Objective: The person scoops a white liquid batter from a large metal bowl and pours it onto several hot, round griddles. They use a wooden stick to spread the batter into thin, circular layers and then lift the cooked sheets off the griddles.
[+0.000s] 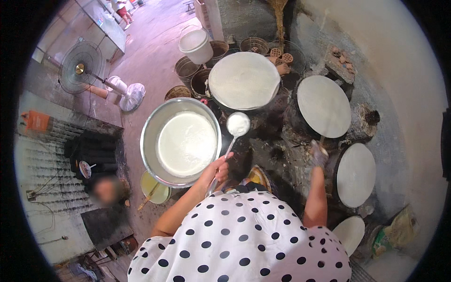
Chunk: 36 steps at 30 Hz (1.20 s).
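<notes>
My left hand point(215, 173) is closed around the handle of a metal ladle point(238, 124), whose bowl holds white batter. The ladle hangs between a large steel basin point(145, 141) of white batter point(186, 143) and a big round griddle topped with a pale sheet point(244, 81). My right hand point(319, 155), which looks gloved, grips a thin stick or spatula handle at the near edge of a second round pale surface point(324, 105). Below it on the right is a third round pale surface point(356, 175), with part of another point(349, 234) beside my sleeve.
Several buckets, one a white plastic bucket point(196, 46), stand behind the basin. A yellowish tub point(155, 188) with a brush across it sits beside the basin. A standing fan point(80, 68) is at left. Perforated briquettes point(282, 58) lie behind the griddle. A person point(123, 10) is far off.
</notes>
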Available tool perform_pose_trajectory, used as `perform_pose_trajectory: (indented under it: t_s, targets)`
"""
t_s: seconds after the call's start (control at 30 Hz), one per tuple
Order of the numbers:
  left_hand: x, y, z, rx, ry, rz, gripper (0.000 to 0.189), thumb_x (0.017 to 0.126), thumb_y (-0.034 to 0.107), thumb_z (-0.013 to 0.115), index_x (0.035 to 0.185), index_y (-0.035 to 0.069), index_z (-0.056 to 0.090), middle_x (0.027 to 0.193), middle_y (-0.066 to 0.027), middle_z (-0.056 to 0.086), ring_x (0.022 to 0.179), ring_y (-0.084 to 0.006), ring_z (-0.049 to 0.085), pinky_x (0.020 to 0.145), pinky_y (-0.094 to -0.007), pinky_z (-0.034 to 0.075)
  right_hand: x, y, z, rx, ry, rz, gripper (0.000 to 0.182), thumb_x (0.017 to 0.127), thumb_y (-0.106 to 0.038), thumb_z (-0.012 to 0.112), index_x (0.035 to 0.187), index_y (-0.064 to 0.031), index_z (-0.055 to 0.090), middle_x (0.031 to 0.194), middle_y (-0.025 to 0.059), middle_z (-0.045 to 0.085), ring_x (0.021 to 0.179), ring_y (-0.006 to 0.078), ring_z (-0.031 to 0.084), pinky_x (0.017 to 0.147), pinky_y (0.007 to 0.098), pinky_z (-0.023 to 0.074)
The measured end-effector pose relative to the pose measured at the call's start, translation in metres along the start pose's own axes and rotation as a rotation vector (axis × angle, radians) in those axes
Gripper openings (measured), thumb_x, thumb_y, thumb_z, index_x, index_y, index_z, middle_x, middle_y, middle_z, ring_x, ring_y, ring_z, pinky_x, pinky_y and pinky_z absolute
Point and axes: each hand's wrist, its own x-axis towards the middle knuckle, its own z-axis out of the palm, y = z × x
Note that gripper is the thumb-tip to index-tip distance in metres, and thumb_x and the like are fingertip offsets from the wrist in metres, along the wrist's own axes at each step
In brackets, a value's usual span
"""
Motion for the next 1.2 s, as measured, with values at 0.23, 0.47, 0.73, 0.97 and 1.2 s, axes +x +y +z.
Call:
perform_pose_trajectory:
  t_s: [0.23, 0.47, 0.73, 0.97, 1.2]
  targets:
    - [-0.040, 0.012, 0.017, 0.359, 0.226, 0.390, 0.045, 0.102, 0.022, 0.040, 0.145, 0.009, 0.034, 0.062, 0.0038, 0.038, 0.041, -0.0051, 0.034, 0.037, -0.0201, 0.031, 0.070, -0.126, 0.201, -0.193, -0.122, 0.043, 0.048, 0.084, -0.045, 0.067, 0.096, 0.0018, 0.064, 0.060, 0.0074, 0.057, 0.047, 0.0170, 0.055, 0.047, 0.0356, 0.0448]
    - [-0.033, 0.001, 0.001, 0.015, 0.425, 0.480, 0.042, 0.102, 0.019, 0.039, 0.143, 0.010, 0.038, 0.063, 0.0048, 0.036, 0.042, -0.0056, 0.034, 0.039, -0.0209, 0.032, 0.069, -0.222, 0.286, -0.621, 0.021, 0.128, 0.068, 0.079, -0.064, 0.063, 0.105, -0.0011, 0.065, 0.092, 0.0146, 0.068, 0.072, 0.0257, 0.065, 0.060, 0.0432, 0.0528]
    - [-0.034, -0.016, -0.015, -0.196, 0.496, 0.600, 0.038, 0.101, 0.019, 0.039, 0.138, 0.012, 0.041, 0.063, 0.0061, 0.037, 0.042, -0.0042, 0.035, 0.038, -0.0202, 0.034, 0.065, -0.200, 0.313, -0.339, 0.000, -0.732, 0.044, 0.088, -0.042, 0.059, 0.106, -0.0022, 0.066, 0.094, 0.0136, 0.070, 0.083, 0.0288, 0.066, 0.073, 0.0419, 0.0516]
    - [-0.057, -0.014, -0.028, -0.202, 0.500, 0.649, 0.037, 0.101, 0.019, 0.039, 0.137, 0.012, 0.042, 0.062, 0.0058, 0.037, 0.041, -0.0041, 0.035, 0.037, -0.0202, 0.034, 0.042, -0.255, 0.277, 0.233, -0.245, -0.414, 0.035, 0.089, -0.026, 0.064, 0.107, 0.0042, 0.065, 0.089, 0.0127, 0.068, 0.069, 0.0194, 0.061, 0.063, 0.0353, 0.0494]
    - [-0.067, 0.009, -0.048, -0.006, 0.382, 0.489, 0.038, 0.101, 0.020, 0.039, 0.139, 0.011, 0.040, 0.061, 0.0053, 0.035, 0.041, -0.0057, 0.033, 0.038, -0.0207, 0.031, 0.063, -0.037, 0.224, 0.209, 0.068, -0.099, 0.028, 0.076, -0.021, 0.077, 0.076, -0.0054, 0.054, 0.062, 0.0051, 0.053, 0.051, 0.0160, 0.045, 0.048, 0.0325, 0.0397]
